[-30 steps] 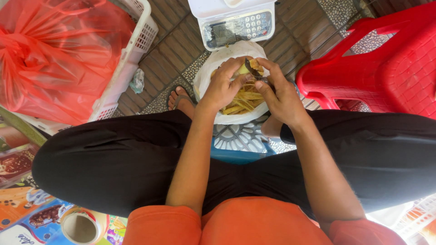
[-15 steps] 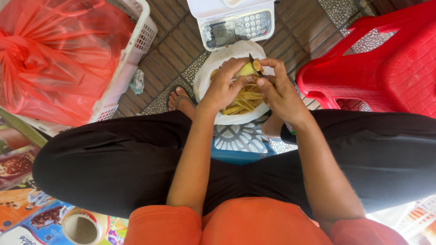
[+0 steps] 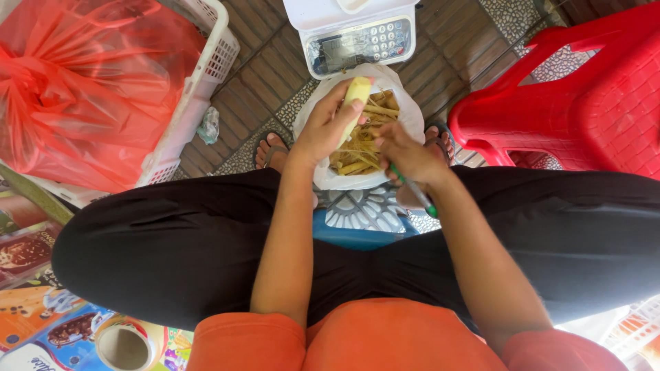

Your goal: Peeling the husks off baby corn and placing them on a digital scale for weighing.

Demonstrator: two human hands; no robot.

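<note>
Since half a second ago the left hand has lifted the pale yellow peeled piece so that it now stands nearly upright, its tip up against the lower edge of the white weighing scale; before, it lay lower and more level between both hands. The right hand has drawn back from the piece toward the body and now sits apart from it, over the near side of the white plastic bag full of yellow-brown peelings.

The left hand is curled around the piece, thumb on the side facing the person and fingers wrapped behind, forearm running straight up from the lap. The right hand is closed around a green-handled tool, whose handle end sticks out below the fist toward the lap; the working end is hidden by the fingers, so it may be a peeler or a small knife. The right wrist bends inward, knuckles over the bag.

The bag rests on the floor between the person's sandalled feet, just in front of a blue stool. A red plastic chair stands to the right, and a white basket holding a red bag to the left.
</note>
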